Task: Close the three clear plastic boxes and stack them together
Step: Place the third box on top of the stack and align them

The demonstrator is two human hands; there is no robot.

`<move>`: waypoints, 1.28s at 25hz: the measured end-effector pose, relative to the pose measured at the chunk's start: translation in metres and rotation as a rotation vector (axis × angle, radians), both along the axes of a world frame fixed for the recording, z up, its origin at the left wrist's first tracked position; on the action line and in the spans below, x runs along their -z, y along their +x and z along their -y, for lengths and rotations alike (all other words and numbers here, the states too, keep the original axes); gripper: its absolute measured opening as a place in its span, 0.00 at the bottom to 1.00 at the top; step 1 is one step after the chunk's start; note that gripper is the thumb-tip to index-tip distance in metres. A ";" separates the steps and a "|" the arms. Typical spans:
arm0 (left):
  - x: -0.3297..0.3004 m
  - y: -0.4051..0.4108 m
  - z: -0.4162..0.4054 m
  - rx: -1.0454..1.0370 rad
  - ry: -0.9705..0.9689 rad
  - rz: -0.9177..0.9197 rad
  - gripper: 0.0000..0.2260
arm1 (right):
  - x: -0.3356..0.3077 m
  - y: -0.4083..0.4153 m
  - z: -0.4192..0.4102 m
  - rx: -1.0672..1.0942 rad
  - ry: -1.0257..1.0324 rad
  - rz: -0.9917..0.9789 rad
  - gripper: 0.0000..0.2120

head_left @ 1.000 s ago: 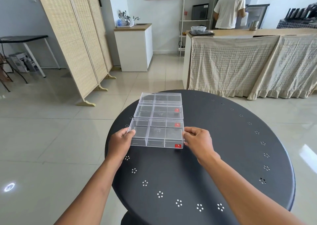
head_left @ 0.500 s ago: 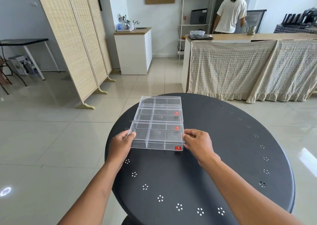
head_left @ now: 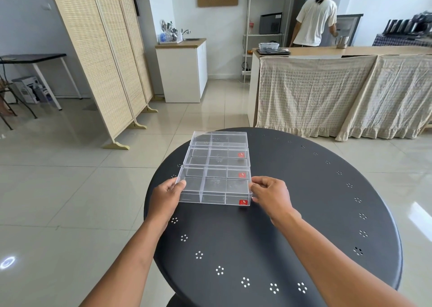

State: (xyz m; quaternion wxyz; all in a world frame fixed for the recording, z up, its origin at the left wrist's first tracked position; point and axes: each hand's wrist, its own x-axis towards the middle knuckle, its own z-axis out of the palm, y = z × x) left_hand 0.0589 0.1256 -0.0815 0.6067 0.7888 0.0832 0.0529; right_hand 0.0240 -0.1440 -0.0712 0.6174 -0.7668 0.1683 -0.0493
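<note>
Three clear plastic boxes with inner dividers lie in a row on the round black table [head_left: 292,225], running away from me along its left side. The nearest box [head_left: 214,191] carries a red label at its front right corner. My left hand [head_left: 167,196] grips its left end and my right hand [head_left: 268,195] grips its right end, thumbs on top. The middle box [head_left: 218,158] and the far box [head_left: 219,139] lie behind it, touching one another. All three lids look flat on top.
The table's left edge runs just beside my left hand. Beyond stand a woven folding screen [head_left: 105,56], a white cabinet [head_left: 184,72] and a cloth-draped counter [head_left: 339,91]. A person [head_left: 315,21] stands behind the counter, facing away.
Both hands keep the same hold on the nearest box. The view has tilted slightly, so the boxes sit lower in the frame. The person in the background has shifted.
</note>
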 end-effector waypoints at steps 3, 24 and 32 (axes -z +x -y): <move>-0.001 -0.002 0.001 0.005 -0.012 0.006 0.06 | -0.003 -0.002 -0.001 0.000 0.013 -0.010 0.09; -0.018 0.043 0.003 0.134 -0.231 -0.049 0.22 | -0.012 0.020 -0.014 -0.159 0.023 0.029 0.14; -0.026 0.034 0.008 0.172 -0.262 -0.016 0.22 | -0.019 0.015 -0.015 -0.158 0.051 0.018 0.12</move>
